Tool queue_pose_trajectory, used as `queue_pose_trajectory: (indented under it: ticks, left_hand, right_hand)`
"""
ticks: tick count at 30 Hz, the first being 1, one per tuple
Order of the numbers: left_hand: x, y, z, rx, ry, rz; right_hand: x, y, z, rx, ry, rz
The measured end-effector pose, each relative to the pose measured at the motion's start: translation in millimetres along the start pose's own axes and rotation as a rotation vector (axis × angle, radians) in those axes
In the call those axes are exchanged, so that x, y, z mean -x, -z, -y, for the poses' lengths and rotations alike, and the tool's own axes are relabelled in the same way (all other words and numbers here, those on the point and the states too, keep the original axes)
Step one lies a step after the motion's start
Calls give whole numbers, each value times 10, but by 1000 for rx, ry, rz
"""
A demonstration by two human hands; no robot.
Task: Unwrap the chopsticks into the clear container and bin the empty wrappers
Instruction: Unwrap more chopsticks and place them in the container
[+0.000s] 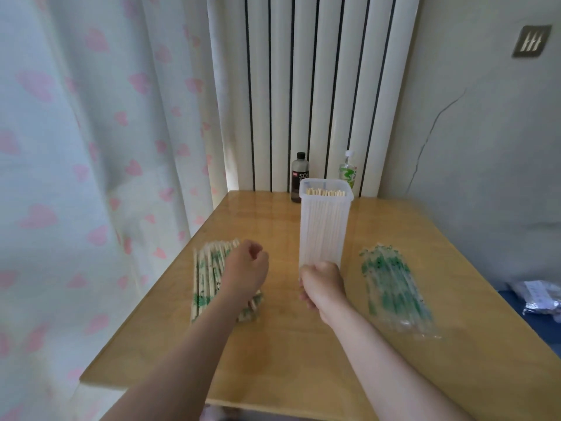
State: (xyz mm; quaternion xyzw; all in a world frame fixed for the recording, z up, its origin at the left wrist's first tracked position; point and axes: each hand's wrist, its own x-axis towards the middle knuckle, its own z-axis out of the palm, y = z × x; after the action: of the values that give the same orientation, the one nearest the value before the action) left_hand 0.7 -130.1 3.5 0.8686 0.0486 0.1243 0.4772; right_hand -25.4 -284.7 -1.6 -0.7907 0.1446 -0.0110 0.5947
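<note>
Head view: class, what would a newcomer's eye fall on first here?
The tall clear container stands in the middle of the table, packed with bare chopsticks, the right hand at its base. Wrapped chopsticks lie piled on the left under the curled left hand; empty wrappers with green print lie on the right.

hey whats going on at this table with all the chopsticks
A person is unwrapping chopsticks at a wooden table. The left hand, fingers curled, is over the pile of wrapped chopsticks on the left; whether it holds one cannot be seen. The right hand is at the foot of the upright clear container, which holds many bare chopsticks. Empty wrappers lie heaped on the right, not yet binned.
</note>
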Motion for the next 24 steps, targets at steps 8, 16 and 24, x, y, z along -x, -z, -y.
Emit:
queue_pose_trajectory:
  ticks: [8, 16, 24]
  left_hand:
    - [187, 527, 851, -428, 25, -31]
    - [235, 471, 1150, -325, -54, -31]
    - [243, 474, 1254, -233, -53, -58]
  right_hand:
    - [130, -684, -7, 215, 128, 170]
    - [23, -941, -160, 279, 137, 147]
    - [-154, -1023, -211, 322, 58, 43]
